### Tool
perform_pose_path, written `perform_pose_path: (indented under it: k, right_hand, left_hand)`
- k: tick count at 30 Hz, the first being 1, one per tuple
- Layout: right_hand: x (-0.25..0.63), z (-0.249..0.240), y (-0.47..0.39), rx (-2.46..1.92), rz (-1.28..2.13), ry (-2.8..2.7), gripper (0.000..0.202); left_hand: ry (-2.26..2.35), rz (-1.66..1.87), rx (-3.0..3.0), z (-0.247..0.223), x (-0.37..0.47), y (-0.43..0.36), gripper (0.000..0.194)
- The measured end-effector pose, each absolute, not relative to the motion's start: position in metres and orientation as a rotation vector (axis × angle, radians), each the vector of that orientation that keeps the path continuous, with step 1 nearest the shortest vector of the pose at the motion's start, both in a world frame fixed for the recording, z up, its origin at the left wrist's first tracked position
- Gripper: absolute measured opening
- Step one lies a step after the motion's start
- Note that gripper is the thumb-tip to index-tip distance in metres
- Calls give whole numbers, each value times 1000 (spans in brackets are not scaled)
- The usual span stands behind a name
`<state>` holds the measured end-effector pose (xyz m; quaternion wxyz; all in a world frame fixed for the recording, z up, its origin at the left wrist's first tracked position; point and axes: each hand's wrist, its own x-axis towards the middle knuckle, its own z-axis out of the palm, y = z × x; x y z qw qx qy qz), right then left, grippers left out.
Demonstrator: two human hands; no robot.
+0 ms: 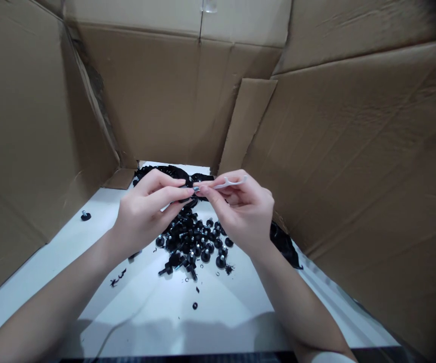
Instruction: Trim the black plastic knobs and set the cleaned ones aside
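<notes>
My left hand is closed in a pinch on a black-headed screw, whose metal end shows at the fingertips; the fingers hide most of its head. My right hand pinches a thin white plastic floss pick with a forked end pointing right. Its other end meets the metal part of the screw, and the fingertips of both hands nearly touch. Below the hands lies a pile of black-headed screws with metal studs, on the white table.
Cardboard walls enclose the table at the back and both sides. A single black-headed screw lies at the left. Black plastic bags lie by the right wall and behind the hands. Black shavings and a small ring lie nearer me.
</notes>
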<state>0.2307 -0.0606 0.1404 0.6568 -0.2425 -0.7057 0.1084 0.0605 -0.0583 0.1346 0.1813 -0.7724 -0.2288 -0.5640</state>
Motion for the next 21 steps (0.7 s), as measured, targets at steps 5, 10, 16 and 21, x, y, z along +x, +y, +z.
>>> perform_pose_path:
  k: [5,10,16,21]
  right_hand:
    - [230,141,-59,-587,174,-1595,12]
    - [232,143,-58,-577,333,-1543,12]
    - [235,142,-58,-556,432,-1618,12]
    - [236,140,-57,-539,400,-1648,10]
  left_hand:
    - [-555,-1506,-2199,127,61,-57,25]
    - [-614,-1573,-2230,130,63,-57,22]
    - [-723,-1648,-2243,136,61,-56,17]
    - [-640,-1582,-2206,135,61,-55,17]
